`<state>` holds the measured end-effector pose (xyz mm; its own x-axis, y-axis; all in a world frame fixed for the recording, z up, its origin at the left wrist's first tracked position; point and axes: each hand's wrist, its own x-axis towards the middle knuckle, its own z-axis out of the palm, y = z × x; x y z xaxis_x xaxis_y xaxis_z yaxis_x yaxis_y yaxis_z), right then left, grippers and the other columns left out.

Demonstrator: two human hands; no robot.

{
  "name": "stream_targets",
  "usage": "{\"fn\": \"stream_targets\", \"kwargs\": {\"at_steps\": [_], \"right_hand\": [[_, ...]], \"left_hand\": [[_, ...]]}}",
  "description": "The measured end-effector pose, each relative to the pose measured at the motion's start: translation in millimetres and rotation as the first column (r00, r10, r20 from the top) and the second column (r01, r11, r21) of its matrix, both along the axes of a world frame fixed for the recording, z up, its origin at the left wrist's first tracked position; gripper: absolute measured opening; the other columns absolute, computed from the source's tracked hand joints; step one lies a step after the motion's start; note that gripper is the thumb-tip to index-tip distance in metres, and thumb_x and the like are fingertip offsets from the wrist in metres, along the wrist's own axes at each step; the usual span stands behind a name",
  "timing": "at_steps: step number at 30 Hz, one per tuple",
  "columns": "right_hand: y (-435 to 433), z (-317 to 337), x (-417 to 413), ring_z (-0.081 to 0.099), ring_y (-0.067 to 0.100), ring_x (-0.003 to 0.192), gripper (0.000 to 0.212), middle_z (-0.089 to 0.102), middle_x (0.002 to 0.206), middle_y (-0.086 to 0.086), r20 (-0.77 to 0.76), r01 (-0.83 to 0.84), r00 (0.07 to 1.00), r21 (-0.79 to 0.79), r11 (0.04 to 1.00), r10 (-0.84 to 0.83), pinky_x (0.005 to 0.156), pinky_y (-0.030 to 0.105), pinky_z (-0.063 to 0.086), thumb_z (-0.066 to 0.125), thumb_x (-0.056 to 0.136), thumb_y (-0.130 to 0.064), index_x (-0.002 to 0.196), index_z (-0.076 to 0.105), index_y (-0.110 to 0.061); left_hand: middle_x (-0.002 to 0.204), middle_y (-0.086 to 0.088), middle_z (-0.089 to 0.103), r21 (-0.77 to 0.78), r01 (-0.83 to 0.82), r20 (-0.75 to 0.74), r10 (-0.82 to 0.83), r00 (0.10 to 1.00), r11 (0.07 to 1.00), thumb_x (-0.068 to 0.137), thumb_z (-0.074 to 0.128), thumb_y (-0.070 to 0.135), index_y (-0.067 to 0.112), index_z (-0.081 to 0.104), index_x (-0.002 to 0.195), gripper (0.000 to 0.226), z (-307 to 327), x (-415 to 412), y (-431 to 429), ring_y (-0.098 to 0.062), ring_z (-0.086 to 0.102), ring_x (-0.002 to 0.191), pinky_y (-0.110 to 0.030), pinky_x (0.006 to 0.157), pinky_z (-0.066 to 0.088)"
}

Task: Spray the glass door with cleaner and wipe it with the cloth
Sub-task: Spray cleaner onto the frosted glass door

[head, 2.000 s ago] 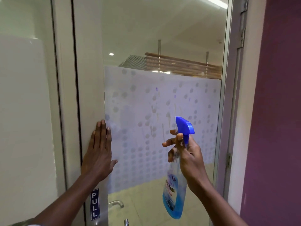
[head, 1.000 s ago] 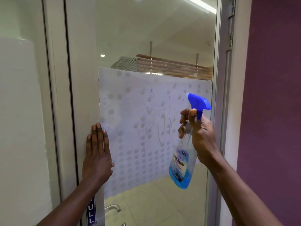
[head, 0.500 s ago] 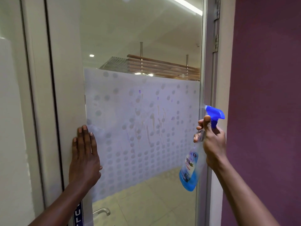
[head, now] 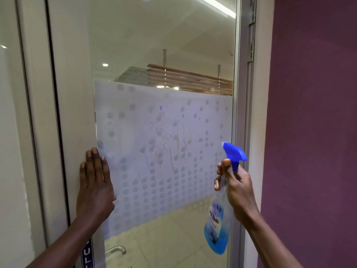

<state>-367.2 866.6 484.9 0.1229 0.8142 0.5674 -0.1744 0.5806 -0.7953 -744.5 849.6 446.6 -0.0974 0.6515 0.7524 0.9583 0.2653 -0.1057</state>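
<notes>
Spraying is the step in hand, by our reading. We see the right hand point(head: 236, 187) wrapped around the neck of the spray bottle point(head: 218, 225), grip closed on it, forefinger up against the blue trigger head point(head: 234, 152). The nozzle faces left toward the glass door point(head: 164, 142), near its right edge beside the metal frame point(head: 238, 93). The bottle hangs roughly upright, blue liquid in its lower half.

The left hand point(head: 94, 182) lies flat and open on the door's left stile point(head: 75, 113), fingers spread, holding nothing; it appears to brace the door.

The frosted dotted band point(head: 135, 171) carries brownish and purplish runs near its middle, with a few purple spots higher up. Whether fresh mist is leaving the nozzle we cannot tell; the faint haze at the tip is too slight to call.

No cloth is in view, so wiping has not begun.

To do this step well, in our judgement:
- keep the nozzle apart from the glass so the spray spreads rather than streams
- aim at the upper band, since cleaner runs down over the marks
- cover the right and lower dots as well as the stained middle
- hold the left palm firm so the door does not swing
- stop before drips reach the handle point(head: 116, 250) and the blue sign point(head: 87, 254) below.
</notes>
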Motion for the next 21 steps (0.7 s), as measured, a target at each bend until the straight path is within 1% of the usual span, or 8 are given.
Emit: {"fn": "stream_targets", "kwargs": {"at_steps": [2, 4, 7, 10, 12, 15, 19, 21], "right_hand": [[-4.8, -5.8, -6.0, 0.056, 0.019, 0.053, 0.061, 0.064, 0.088, 0.001, 0.002, 0.017, 1.000, -0.007, 1.000, -0.017, 0.058, 0.028, 0.052, 0.058, 0.089, -0.064, 0.117, 0.070, -0.010], [-8.4, -11.5, -7.7, 0.055, 0.018, 0.053, 0.058, 0.066, 0.090, 0.001, 0.002, 0.036, 0.999, -0.016, 0.999, -0.036, 0.058, 0.025, 0.052, 0.056, 0.093, -0.061, 0.126, 0.069, -0.015], [-12.3, -19.1, -6.1, 0.055, 0.018, 0.055, 0.057, 0.068, 0.092, 0.000, 0.002, 0.055, 0.999, -0.034, 0.998, -0.055, 0.062, 0.030, 0.053, 0.053, 0.095, -0.062, 0.129, 0.069, -0.020], [-16.8, -25.8, -6.0, 0.055, 0.019, 0.057, 0.062, 0.069, 0.097, 0.004, -0.006, 0.063, 0.998, -0.039, 0.997, -0.063, 0.061, 0.031, 0.053, 0.053, 0.093, -0.064, 0.135, 0.066, -0.020], [-22.2, -33.2, -8.1, 0.055, 0.022, 0.058, 0.063, 0.070, 0.098, 0.006, -0.004, 0.056, 0.998, -0.037, 0.998, -0.056, 0.061, 0.031, 0.054, 0.053, 0.093, -0.064, 0.135, 0.066, -0.019], [-35.8, -50.8, -16.6, 0.057, 0.021, 0.058, 0.056, 0.072, 0.094, 0.002, 0.020, 0.021, 1.000, -0.015, 1.000, -0.020, 0.059, 0.028, 0.056, 0.052, 0.097, -0.058, 0.133, 0.067, -0.018], [-58.3, -80.2, -37.4, 0.059, 0.022, 0.056, 0.043, 0.074, 0.094, 0.001, 0.030, -0.070, 0.997, -0.008, 0.998, 0.070, 0.059, 0.026, 0.056, 0.052, 0.108, -0.050, 0.130, 0.068, -0.016], [-68.1, -91.3, -49.7, 0.060, 0.022, 0.056, 0.043, 0.073, 0.094, 0.003, 0.045, -0.121, 0.991, -0.026, 0.992, 0.122, 0.060, 0.027, 0.056, 0.051, 0.106, -0.046, 0.128, 0.068, -0.013]], "left_hand": [[0.179, -0.041, -0.011, -0.001, 0.001, -0.001, -0.001, 1.000, 1.000, 0.051, 0.111, 0.026, -0.019, 0.008, 0.166, 0.161, 0.2, -0.6, -0.5, -0.057, -0.008, 0.169, -0.073, 0.135, 0.017], [0.179, -0.040, -0.011, 0.002, 0.008, 0.001, -0.008, 1.000, 1.000, 0.051, 0.111, 0.026, -0.019, 0.006, 0.166, 0.162, 0.2, -1.6, -0.3, -0.057, -0.008, 0.170, -0.073, 0.135, 0.017], [0.179, -0.040, -0.011, -0.007, 0.016, 0.004, -0.016, 1.000, 1.000, 0.051, 0.111, 0.026, -0.019, 0.006, 0.167, 0.163, -0.6, -3.4, 0.9, -0.057, -0.008, 0.170, -0.074, 0.135, 0.018], [0.179, -0.040, -0.012, -0.020, 0.006, 0.015, -0.006, 1.000, 1.000, 0.051, 0.111, 0.027, -0.018, 0.004, 0.167, 0.164, -1.0, -4.0, 1.0, -0.056, -0.009, 0.170, -0.073, 0.135, 0.017], [0.179, -0.039, -0.015, -0.033, -0.013, 0.019, 0.013, 1.000, 0.999, 0.055, 0.110, 0.031, -0.017, 0.002, 0.168, 0.164, -0.7, -3.5, -0.9, -0.055, -0.012, 0.170, -0.071, 0.137, 0.015], [0.179, -0.037, -0.020, -0.025, -0.022, 0.014, 0.023, 1.000, 0.999, 0.062, 0.106, 0.038, -0.015, -0.004, 0.169, 0.161, -0.5, -4.2, -4.2, -0.052, -0.017, 0.170, -0.067, 0.139, 0.012], [0.179, -0.032, -0.026, -0.055, -0.012, 0.027, 0.013, 1.000, 0.998, 0.073, 0.100, 0.046, -0.010, -0.010, 0.170, 0.157, 0.4, -8.1, -10.6, -0.047, -0.021, 0.170, -0.061, 0.141, 0.009], [0.178, -0.030, -0.032, -0.084, -0.028, 0.036, 0.031, 0.999, 0.996, 0.078, 0.096, 0.048, -0.008, -0.014, 0.170, 0.154, 2.5, -8.8, -16.0, -0.046, -0.024, 0.170, -0.058, 0.142, 0.007]]}}
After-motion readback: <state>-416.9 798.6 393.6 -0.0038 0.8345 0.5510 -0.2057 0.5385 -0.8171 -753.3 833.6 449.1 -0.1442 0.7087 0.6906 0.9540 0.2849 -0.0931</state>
